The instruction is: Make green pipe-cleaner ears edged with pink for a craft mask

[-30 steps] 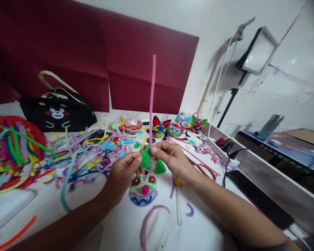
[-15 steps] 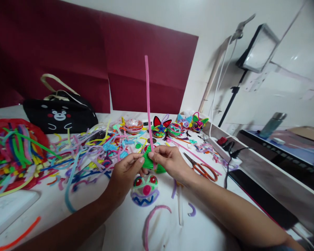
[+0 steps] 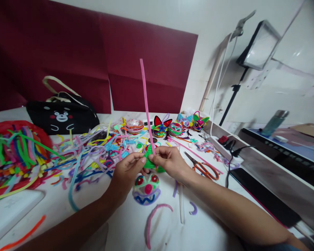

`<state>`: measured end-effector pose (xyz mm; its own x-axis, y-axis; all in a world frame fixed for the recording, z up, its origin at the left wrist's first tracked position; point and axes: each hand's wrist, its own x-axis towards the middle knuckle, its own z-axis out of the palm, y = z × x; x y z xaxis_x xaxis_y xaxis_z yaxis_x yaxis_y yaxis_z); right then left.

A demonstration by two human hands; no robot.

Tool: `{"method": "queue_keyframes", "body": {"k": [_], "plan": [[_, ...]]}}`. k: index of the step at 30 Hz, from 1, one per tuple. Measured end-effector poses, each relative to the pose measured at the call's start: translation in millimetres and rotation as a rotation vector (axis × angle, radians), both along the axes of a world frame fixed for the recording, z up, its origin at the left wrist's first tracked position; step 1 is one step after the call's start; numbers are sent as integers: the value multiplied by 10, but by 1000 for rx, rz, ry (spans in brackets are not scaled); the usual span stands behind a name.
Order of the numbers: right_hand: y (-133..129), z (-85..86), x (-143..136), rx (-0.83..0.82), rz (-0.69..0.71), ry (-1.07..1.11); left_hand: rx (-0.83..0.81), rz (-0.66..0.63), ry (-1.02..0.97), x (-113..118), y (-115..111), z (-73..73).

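Bright green fuzzy triangular piece (image 3: 148, 164) is between your two hands at the centre of the view, partly hidden by your fingers. Your left hand (image 3: 127, 172) grips its left side, thumb and forefinger pinched together. Your right hand (image 3: 172, 164) pinches a long, straight, pink fuzzy stem (image 3: 146, 104) against the green; the stem rises nearly upright, tilting slightly left at the top. Just below your hands on the white tabletop (image 3: 125, 226) lies a small round clown face (image 3: 148, 189) with red eyes, a pink-red nose and a blue zigzag mouth. Nearer you is a curved pink fuzzy stem (image 3: 149, 220). Orange-handled metal scissors (image 3: 196, 162) lie beyond your right forearm. Left of your hands spreads a tangled heap of multicoloured fuzzy stems (image 3: 94, 153); colourful ornaments with pointed ears (image 3: 161, 130) stand at the back.
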<state>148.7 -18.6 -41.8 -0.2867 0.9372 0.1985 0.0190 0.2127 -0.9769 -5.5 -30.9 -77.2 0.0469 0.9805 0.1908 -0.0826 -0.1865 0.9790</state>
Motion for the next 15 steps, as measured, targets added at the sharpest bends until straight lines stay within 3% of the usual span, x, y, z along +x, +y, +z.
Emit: {"method": "queue_keyframes", "body": {"k": [9,15], "plan": [[-5,-7,33,-31,71,55,17,79,-16,-64,46,59],[1,13,17,-39,104,82,11,73,-29,-70,144,296]]}}
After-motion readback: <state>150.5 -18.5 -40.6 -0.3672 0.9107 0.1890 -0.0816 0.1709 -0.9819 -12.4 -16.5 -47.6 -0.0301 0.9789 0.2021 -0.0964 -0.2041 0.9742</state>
